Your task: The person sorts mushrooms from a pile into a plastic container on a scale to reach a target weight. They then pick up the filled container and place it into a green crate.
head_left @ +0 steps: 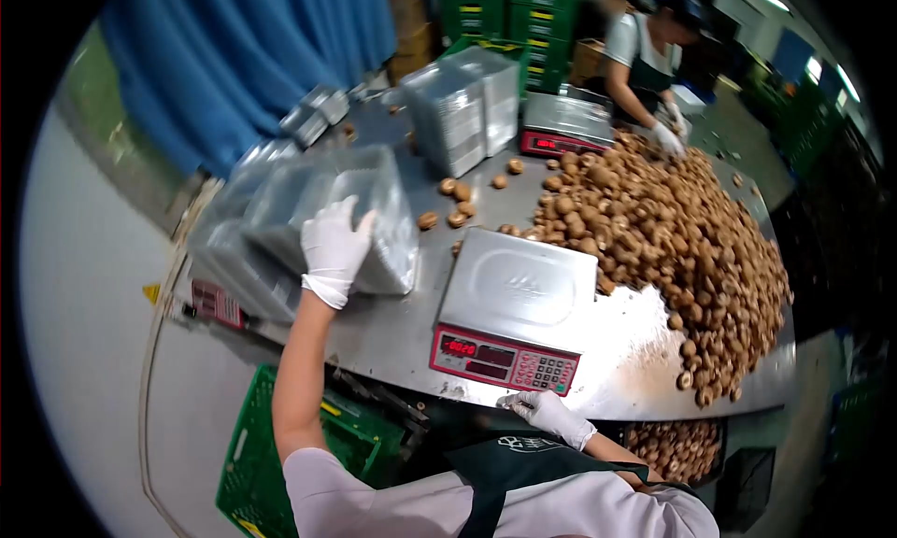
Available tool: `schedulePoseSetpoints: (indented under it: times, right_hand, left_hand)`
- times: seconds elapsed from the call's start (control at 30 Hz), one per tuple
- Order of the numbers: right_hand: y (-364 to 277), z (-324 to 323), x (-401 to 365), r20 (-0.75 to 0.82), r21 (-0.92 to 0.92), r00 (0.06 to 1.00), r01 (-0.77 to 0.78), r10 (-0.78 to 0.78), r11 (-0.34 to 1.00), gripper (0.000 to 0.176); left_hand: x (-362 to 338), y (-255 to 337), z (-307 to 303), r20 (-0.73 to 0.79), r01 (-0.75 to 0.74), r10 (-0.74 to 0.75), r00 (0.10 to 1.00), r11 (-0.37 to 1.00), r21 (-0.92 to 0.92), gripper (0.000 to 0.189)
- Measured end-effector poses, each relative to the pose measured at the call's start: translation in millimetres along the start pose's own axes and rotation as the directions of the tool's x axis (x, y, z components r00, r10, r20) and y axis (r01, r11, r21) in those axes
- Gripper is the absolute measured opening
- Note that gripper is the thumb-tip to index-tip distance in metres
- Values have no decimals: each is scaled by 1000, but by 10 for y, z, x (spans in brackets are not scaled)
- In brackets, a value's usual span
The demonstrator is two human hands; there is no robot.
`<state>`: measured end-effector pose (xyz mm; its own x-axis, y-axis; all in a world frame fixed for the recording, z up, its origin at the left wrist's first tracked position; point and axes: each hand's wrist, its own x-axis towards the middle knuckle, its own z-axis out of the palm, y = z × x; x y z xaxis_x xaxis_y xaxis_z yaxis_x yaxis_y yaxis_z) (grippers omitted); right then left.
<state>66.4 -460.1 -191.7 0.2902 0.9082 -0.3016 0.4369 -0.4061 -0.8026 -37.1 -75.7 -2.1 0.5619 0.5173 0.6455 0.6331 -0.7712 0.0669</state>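
My left hand [336, 244], in a white glove, rests with thumb and fingers apart against nested clear plastic trays [383, 188] on the left of the table. Whether its fingertips have hold of a tray's edge is hard to see. My right hand [551, 417], also gloved, is at the table's front edge just below a weighing scale [519, 281]; its fingers point left, loosely bent and partly apart, with nothing visible in them. The scale's bare metal plate lies between my hands, and its red display looks like -0.020. A big heap of brown mushrooms [673, 248] spreads to the right.
Across the steel table [364, 337], a co-worker [645, 62] in gloves handles mushrooms beside a second scale [568, 122]. Another tray stack [458, 108] stands at the back. Several loose mushrooms [458, 197] lie mid-table. Green crates [257, 445] sit below left.
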Motion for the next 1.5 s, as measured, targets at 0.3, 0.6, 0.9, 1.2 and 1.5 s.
schedulePoseSetpoints:
  times: [0.3,0.6,0.9,1.2,1.5]
  right_hand:
    - [582,-189,-623,-157,129,953,-239,258,962,23]
    - [924,-342,-836,-241,96,934,-247,264,964,27]
    - [1102,-610,-1013,-392,108,903,-143,174,984,24]
    - [1283,-814,-1179,-278,156,916,-255,290,954,24]
    - [1586,-1268,-1218,-415,153,872,-214,259,965,27]
  left_hand:
    - [549,-169,21,483,-8,89,871,986,-166,32]
    - [663,-360,28,730,616,-141,668,654,-438,20]
    - [1123,-838,123,13,290,-299,954,934,207,29]
    - [230,998,148,-144,-253,219,965,920,-299,30]
    - [-1361,1642,838,568,-257,372,734,926,-275,29]
